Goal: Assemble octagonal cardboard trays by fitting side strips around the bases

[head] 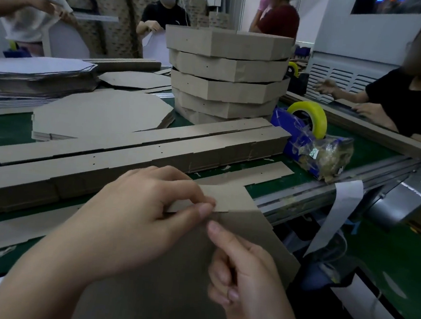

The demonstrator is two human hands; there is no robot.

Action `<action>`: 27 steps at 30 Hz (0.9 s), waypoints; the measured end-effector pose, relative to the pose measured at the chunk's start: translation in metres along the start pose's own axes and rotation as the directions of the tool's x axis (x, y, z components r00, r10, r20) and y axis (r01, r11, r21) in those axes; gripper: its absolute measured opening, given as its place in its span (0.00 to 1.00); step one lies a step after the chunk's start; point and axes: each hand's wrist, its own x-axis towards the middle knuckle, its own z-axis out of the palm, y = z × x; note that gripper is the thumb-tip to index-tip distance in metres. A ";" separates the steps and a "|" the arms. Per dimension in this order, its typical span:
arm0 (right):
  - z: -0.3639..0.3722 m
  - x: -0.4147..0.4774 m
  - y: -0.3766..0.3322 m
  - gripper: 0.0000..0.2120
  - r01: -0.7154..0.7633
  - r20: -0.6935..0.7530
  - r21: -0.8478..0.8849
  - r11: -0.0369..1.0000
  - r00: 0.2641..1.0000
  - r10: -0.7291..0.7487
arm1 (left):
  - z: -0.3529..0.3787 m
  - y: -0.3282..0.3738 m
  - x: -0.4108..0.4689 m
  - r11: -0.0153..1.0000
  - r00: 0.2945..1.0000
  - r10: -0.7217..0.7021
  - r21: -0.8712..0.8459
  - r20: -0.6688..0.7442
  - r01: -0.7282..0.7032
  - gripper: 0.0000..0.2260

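Holding over the near edge of the green bench (373,148) an octagonal base (261,240), with a side strip (229,195) set against its top edge.
Behind stand a stack of finished trays (226,84), long piles of strips (128,157) and flat bases (98,119). The left hand (135,219) pinches the strip's end between thumb and forefinger. The right hand (245,277), fingers curled, grips the base just below, nearly touching the left. A blue tape dispenser (305,139) sits right of the piles.
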 end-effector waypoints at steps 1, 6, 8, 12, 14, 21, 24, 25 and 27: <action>0.001 0.000 0.000 0.17 -0.001 0.012 -0.004 1.000 1.000 0.001 | 0.003 0.004 0.003 0.999 0.999 -0.006 0.042 -0.048 0.008 0.18; -0.003 -0.001 -0.004 0.14 -0.120 0.070 0.066 0.991 0.991 0.115 | 0.016 0.014 0.007 0.991 0.976 -0.017 0.126 -0.217 0.045 0.16; -0.008 -0.002 -0.008 0.14 -0.238 0.159 0.146 0.960 0.964 0.215 | 0.017 0.012 0.005 0.994 0.974 0.022 0.109 -0.227 0.003 0.15; -0.021 -0.002 -0.009 0.19 -0.404 0.276 0.243 0.882 0.900 0.336 | 0.018 0.012 0.004 0.989 0.961 0.078 0.144 -0.265 -0.040 0.14; -0.026 0.000 0.004 0.23 -0.429 0.267 0.207 0.879 0.889 0.371 | 0.017 0.010 0.003 0.991 0.959 0.065 0.133 -0.277 -0.029 0.15; -0.035 -0.005 -0.001 0.06 0.456 -0.184 -0.176 0.872 0.855 -0.484 | 0.014 0.006 -0.003 0.950 0.981 0.129 0.303 -0.146 -0.080 0.11; -0.049 0.003 -0.013 0.08 0.596 -0.151 -0.514 0.617 0.645 -0.749 | 0.012 0.005 -0.007 0.908 0.993 0.102 0.412 -0.057 -0.070 0.21; -0.051 0.006 -0.014 0.07 0.588 -0.076 -0.579 0.565 0.650 -0.756 | 0.012 0.005 -0.008 0.890 0.994 0.098 0.451 -0.038 -0.071 0.24; -0.053 0.011 -0.011 0.06 0.595 0.046 -0.636 0.491 0.664 -0.746 | 0.010 0.004 -0.008 0.870 0.996 0.092 0.488 -0.010 -0.075 0.27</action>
